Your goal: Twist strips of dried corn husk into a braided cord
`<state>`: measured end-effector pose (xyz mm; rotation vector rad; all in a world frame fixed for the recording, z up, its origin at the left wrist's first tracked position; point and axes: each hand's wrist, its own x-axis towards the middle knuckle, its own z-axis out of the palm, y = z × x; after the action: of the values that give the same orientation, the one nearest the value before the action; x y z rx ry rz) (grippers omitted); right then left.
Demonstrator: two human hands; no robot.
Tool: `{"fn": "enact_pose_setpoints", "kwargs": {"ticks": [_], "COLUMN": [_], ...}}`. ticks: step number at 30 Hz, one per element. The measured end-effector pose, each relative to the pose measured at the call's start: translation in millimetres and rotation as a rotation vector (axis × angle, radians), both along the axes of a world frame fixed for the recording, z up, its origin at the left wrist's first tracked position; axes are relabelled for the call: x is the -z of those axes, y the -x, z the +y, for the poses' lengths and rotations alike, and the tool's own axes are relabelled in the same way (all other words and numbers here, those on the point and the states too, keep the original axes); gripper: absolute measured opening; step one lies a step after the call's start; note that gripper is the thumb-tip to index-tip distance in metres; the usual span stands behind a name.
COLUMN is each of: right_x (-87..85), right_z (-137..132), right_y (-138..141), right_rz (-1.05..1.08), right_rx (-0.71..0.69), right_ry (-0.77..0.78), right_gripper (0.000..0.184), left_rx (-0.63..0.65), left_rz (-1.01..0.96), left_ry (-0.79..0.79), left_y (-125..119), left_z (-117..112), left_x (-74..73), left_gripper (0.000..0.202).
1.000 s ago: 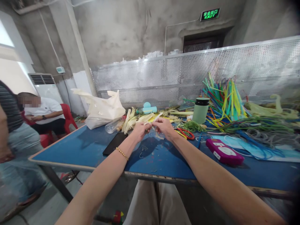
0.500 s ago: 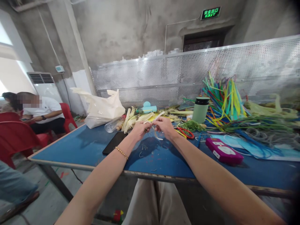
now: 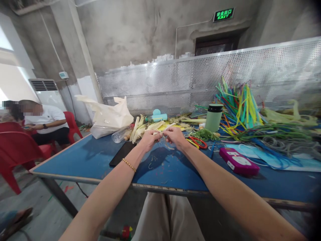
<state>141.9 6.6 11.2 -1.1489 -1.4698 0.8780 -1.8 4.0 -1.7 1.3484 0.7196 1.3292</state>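
Above the middle of the blue table (image 3: 82, 160), my left hand (image 3: 149, 140) and my right hand (image 3: 176, 137) meet fingertip to fingertip, both closed in a pinch. Between them they hold a pale corn husk strip (image 3: 171, 125), whose end sticks up past the right fingers; a thin loose piece hangs below. The exact grip is partly hidden by the fingers. Just behind the left hand lies a pile of pale corn husks (image 3: 137, 132). Red-handled scissors (image 3: 200, 143) rest to the right of my right hand.
A white plastic bag (image 3: 110, 117), a clear bottle (image 3: 119, 134) and a black tablet-like slab (image 3: 122, 154) are at left. To the right stand a green tumbler (image 3: 213, 118), a purple box (image 3: 238, 161) and bundled coloured strips (image 3: 240, 103). A person (image 3: 47, 117) sits far left.
The upright end of the husk strip has dropped lower and shows shorter above my right fingers. Both hands stay nearly in place. At far left, a person's leg has moved mostly out of view.
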Motion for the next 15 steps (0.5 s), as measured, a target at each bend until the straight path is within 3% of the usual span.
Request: {"fn": "enact_pose_setpoints", "kwargs": {"ticks": [2,6,10,15], "right_x": [-1.2,-6.0,-5.9,1.5], "right_z": [2.0,7.8,11.2,15.6], "right_y": [-3.7,-12.9,-16.1,-13.0], "right_rz": [-0.106,-0.343,-0.428,-0.090], "right_rx": [0.039,0.226,0.042,-0.110], "right_ry": [-0.028,-0.333,-0.380,-0.220], "right_gripper": [0.023,0.033,0.039,0.026], "left_rx": [-0.023,-0.082,-0.095,-0.064], "left_rz": [0.017,0.101,0.187,0.176], "left_ry": [-0.007,-0.041,-0.069,-0.042], "left_y": [1.1,1.4,0.4,2.0], "left_z": [0.6,0.5,-0.3,0.5], "left_x": [0.1,0.1,1.1,2.1], "left_gripper": [0.022,0.020,0.021,0.027]}}
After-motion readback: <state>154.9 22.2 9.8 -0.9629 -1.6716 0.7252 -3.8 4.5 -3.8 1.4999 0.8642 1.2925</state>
